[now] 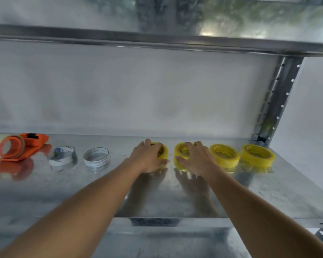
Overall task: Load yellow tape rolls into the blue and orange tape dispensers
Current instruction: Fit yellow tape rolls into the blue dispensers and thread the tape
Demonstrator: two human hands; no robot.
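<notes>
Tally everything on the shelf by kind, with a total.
Yellow tape rolls: 4
Nearly spent silvery-white rolls: 2
Orange tape dispenser: 1
Total: 7

Four yellow tape rolls [224, 155] lie flat in a row on the shelf; orange dispenser [29, 144] far left, apparently already loaded

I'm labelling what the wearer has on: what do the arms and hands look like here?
Both forearms are bare, with no sleeves in view. The left hand and right hand wear no gloves, and no rings, watch or bracelets show.
</notes>
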